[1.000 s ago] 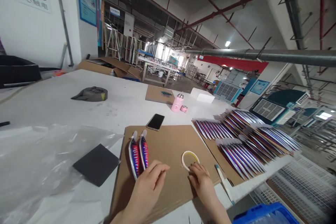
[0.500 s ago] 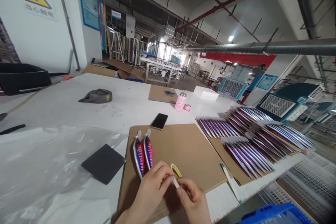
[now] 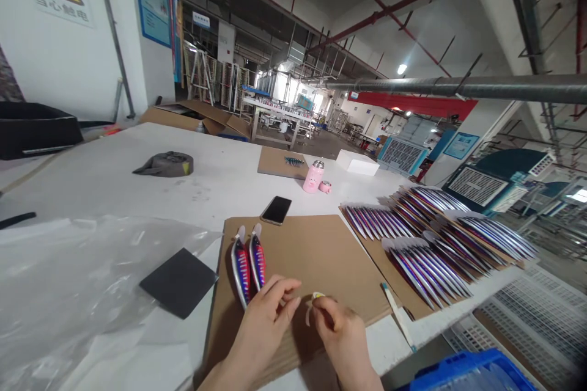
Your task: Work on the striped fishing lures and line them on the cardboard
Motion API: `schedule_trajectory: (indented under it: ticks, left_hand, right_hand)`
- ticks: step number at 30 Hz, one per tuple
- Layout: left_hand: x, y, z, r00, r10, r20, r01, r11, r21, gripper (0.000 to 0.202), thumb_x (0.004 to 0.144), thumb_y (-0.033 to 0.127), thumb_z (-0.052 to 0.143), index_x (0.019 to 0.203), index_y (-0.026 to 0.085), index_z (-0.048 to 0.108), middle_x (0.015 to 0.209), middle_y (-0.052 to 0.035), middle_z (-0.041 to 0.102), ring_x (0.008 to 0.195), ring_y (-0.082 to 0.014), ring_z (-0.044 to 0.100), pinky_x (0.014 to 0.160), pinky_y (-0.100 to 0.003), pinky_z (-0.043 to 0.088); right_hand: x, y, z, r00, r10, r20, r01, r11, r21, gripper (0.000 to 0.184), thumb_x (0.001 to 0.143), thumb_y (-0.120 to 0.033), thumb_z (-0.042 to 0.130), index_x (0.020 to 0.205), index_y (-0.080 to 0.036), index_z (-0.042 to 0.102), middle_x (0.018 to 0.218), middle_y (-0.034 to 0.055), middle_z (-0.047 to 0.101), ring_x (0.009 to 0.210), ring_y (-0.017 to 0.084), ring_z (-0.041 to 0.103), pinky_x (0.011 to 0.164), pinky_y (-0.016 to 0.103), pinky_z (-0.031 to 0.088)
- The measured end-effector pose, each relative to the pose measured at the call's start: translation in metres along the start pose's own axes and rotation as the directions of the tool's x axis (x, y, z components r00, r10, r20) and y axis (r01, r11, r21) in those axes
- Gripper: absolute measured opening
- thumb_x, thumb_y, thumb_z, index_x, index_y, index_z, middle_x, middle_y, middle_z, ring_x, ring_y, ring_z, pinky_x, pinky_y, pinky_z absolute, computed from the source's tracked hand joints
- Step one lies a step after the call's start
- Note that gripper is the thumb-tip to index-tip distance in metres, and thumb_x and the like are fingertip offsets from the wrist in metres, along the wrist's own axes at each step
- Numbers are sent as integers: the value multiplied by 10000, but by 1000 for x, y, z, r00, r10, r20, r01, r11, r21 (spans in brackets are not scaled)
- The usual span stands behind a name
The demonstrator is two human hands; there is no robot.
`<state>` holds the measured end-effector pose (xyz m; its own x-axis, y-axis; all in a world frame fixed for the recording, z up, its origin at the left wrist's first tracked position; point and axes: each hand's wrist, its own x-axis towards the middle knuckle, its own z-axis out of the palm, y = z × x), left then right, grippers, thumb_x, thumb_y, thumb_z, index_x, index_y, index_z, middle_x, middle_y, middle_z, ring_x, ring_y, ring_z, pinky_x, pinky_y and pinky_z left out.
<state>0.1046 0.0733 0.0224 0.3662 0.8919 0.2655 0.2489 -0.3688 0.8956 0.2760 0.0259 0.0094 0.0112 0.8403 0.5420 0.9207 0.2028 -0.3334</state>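
A narrow roll of pale adhesive tape [image 3: 315, 297] is seen in the head view, held low over a brown corrugated cardboard sheet [image 3: 293, 244] on a white table [image 3: 183, 195], and most of it is hidden. A thin pale strip, apparently part of the tape, is seen hanging below the roll. The tape is gripped by the fingers [image 3: 328, 311] of the right hand [image 3: 342, 336]. The left hand [image 3: 263, 317] is held with its fingers half curled just beside the tape; whether they touch it cannot be told. Two silver fishing lures [image 3: 247, 266], striped in red and blue and tipped with white tabs, are laid side by side on the sheet, with the left hand against their lower ends. No tape can be made out on them. Many more such lures [image 3: 426, 275] are arranged in overlapping fanned rows on a second cardboard sheet [image 3: 367, 250] to the right, so a large batch is shown gathered there, while these two are kept apart. A black smartphone [image 3: 276, 210] is placed beyond the first sheet, and a square black foam pad [image 3: 178, 283] is placed to its left, beside clear plastic sheeting [image 3: 68, 275].
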Motion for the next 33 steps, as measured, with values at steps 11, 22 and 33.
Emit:
schedule_trajectory:
  ticks: [11, 22, 33]
  left_hand:
    - [-4, -5, 7, 963, 217, 162, -269, 842, 468, 148, 855, 146, 474, 769, 197, 582, 802, -21, 597, 804, -201, 553, 704, -325, 420]
    - [-1, 8, 7, 977, -137, 164, 164, 973, -163, 98, 693, 179, 465, 597, 197, 470, 592, 37, 468, 599, -141, 452, 589, -262, 340]
    - [4, 7, -5, 910, -359, 210, 387, 547, -743, 277, 741, 409, 659, 667, 184, 514, 665, 46, 465, 643, -97, 408, 609, -202, 383]
  right_hand:
    - [-1, -12, 1, 995, -14, 97, 21, 997, -77, 233, 720, -78, 471, 714, -228, 649, 677, -4, 703, 621, 155, 665, 584, 206, 415]
    - [-1, -17, -3, 998, 9, 55, -23, 962, 272, 162, 821, -166, 520, 775, -222, 665, 744, -4, 714, 681, 141, 667, 650, 200, 463]
    - [6, 36, 6, 990, 136, -42, -133, 989, 66, 221, 891, -229, 447, 998, -205, 639, 928, 80, 705, 788, 199, 655, 713, 275, 467]
